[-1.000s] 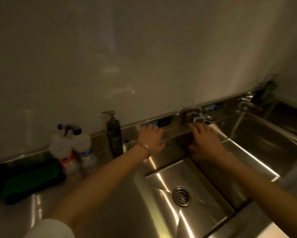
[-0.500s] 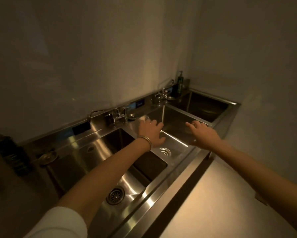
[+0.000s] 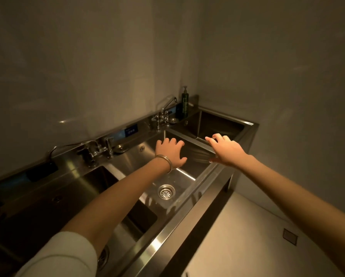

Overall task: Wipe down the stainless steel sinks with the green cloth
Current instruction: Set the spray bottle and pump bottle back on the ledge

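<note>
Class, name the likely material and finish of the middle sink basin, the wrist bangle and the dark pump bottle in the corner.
Middle sink basin: brushed stainless steel, streaky reflections. Thin wrist bangle: probably polished metal, bright glints. Dark pump bottle: glossy plastic or glass, unclear.

Silver steel sinks (image 3: 189, 196), dark green bottle (image 3: 185, 104), white sleeve (image 3: 67, 254).

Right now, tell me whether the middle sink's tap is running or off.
Off, as far as shows: no stream falls from the faucet into the middle sink, and the steel around its drain strainer holds no pooled water.
</note>
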`<state>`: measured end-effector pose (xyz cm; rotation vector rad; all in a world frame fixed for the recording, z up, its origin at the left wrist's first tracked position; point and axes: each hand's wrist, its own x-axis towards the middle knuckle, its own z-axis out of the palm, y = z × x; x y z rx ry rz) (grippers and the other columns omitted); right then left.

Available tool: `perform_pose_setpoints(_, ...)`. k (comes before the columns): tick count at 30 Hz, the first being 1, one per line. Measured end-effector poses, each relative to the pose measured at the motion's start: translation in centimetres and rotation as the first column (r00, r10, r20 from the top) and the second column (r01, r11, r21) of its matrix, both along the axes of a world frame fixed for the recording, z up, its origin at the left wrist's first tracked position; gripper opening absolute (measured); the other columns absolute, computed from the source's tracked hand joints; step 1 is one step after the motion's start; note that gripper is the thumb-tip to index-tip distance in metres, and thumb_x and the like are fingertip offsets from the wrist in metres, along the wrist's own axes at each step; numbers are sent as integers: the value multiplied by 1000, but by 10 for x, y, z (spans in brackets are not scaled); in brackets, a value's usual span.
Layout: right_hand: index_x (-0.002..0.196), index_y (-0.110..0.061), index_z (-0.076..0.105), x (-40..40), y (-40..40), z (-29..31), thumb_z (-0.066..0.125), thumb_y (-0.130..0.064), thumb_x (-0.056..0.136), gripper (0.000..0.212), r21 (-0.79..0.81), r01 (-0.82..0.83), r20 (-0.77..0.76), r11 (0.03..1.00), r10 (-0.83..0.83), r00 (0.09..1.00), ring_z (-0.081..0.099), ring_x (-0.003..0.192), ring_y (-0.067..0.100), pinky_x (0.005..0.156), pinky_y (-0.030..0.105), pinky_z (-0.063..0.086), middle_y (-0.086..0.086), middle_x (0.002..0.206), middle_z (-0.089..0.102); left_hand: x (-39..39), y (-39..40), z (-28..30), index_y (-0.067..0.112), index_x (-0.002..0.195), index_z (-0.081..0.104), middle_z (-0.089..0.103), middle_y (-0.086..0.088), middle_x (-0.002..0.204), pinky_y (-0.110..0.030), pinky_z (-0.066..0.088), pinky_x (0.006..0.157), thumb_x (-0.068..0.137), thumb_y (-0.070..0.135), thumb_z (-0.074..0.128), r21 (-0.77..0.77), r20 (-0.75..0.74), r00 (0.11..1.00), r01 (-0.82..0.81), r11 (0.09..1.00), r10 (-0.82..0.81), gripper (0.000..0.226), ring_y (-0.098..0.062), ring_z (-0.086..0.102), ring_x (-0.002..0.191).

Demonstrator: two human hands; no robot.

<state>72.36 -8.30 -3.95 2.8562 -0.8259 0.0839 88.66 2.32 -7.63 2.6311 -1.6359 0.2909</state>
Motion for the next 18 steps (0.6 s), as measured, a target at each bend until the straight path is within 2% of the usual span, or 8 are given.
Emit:
perform_pose_setpoints(9, 149, -18, 16, 26, -111, 10, 61, -38, 87, 78, 22, 8, 8, 1000, -8, 1000, 36, 129, 30, 96, 40, 42, 10, 147, 27, 37, -112, 9, 26, 138, 37, 46, -3, 137, -41, 35, 102, 87, 55, 48, -8, -59, 996, -60, 998, 60, 59, -24, 43, 126)
perform_pose_setpoints(18, 148, -18, 19, 37, -228, 5, 61, -37, 88, 76, 9, -29, -1, 1000, 29, 1000, 37, 131, 27, 97, 35, 44, 9, 148, 29, 39, -218, 0, 25, 138, 38, 47, -3, 135, -41, 34, 101, 88, 51, 50, 1, -43, 997, -62, 998, 62, 58, -25, 44, 125)
